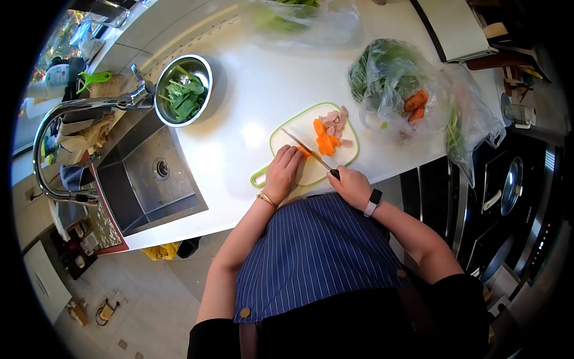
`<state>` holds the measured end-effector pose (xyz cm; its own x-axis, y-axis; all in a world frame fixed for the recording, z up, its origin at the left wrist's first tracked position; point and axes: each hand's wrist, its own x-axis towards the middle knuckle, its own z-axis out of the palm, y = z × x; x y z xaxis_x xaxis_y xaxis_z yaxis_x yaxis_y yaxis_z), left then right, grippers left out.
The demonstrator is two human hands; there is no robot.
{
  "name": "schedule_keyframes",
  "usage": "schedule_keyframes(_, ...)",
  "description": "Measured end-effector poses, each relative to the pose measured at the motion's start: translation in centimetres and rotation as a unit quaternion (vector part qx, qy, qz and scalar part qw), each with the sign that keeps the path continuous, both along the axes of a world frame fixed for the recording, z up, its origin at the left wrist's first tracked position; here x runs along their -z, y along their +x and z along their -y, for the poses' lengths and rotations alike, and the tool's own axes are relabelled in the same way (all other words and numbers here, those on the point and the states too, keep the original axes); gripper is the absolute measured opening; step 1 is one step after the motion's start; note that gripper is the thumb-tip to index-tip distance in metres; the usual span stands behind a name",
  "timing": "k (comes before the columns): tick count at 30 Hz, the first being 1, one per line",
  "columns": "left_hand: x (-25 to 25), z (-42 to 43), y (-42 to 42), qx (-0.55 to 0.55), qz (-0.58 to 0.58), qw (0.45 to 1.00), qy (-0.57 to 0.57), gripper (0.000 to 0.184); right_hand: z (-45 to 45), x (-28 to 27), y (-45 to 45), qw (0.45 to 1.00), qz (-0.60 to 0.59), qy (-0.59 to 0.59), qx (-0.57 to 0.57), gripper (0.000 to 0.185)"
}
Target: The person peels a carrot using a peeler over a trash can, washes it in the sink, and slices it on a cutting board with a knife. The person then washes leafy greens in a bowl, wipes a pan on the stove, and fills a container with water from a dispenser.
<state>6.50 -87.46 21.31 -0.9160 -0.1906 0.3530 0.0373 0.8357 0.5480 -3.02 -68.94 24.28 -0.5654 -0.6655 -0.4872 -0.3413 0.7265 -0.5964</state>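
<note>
Pretty standard kitchen, honestly: a long glossy white counter (251, 78) with a stainless sink (112, 179) sunk into it and a big curved chrome faucet (37, 143) arching over. There's a bright window (57, 36) up at the left, with pale tiled wall (140, 36) running beside the counter. Floor (143, 293) is light grey tile — kinda shiny in spots — and a white cabinet (45, 278) stands down at the left. Over on the right it's a black glass cooktop (505, 239) — little lights glowing along its edge.
</note>
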Motion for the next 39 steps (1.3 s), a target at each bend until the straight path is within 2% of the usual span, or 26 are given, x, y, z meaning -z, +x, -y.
schedule_keyframes(8,0.1,0.2,-0.1,0.013,-0.006,1.0,-0.001,0.025,-0.1,-0.6,0.5,0.995,-0.039,0.067,-0.055,0.033)
schedule_keyframes(14,0.3,0.5,-0.1,0.023,0.002,1.0,-0.004,0.029,0.9,2.3,0.1,0.994,-0.047,0.081,-0.052,0.033)
schedule_keyframes(17,0.2,0.3,-0.2,0.026,0.004,1.0,0.001,0.027,0.7,2.5,0.0,0.996,-0.052,0.069,-0.028,0.035)
schedule_keyframes(19,0.0,0.1,-0.2,0.008,-0.006,1.0,-0.002,0.025,0.5,2.8,-0.5,0.997,0.014,-0.041,0.059,0.038)
schedule_keyframes(20,-0.1,0.2,-0.1,0.006,-0.004,1.0,-0.003,0.025,0.2,2.7,-0.6,0.997,0.016,-0.041,0.057,0.038)
schedule_keyframes(22,-0.2,0.2,-0.3,0.02,0.006,1.0,0.01,0.022,-0.1,0.6,-1.1,0.997,0.035,-0.031,0.053,0.04)
schedule_keyframes(23,-0.2,0.1,-0.4,0.021,0.005,1.0,0.01,0.022,-0.3,0.0,-1.2,1.0,0.024,0.007,0.017,0.038)
schedule_keyframes(29,-0.1,-0.2,-0.8,0.024,0.0,1.0,0.004,0.023,-0.8,-1.4,-0.4,0.999,0.008,0.046,-0.021,0.033)
schedule_keyframes(33,0.0,-0.1,-0.8,0.034,-0.002,0.999,0.001,0.025,-0.4,-0.9,0.1,0.995,-0.031,0.089,-0.042,0.029)
schedule_keyframes(39,0.2,-0.2,-0.6,0.038,0.002,0.999,0.01,0.026,1.8,1.3,0.4,0.993,-0.057,0.087,-0.049,0.03)
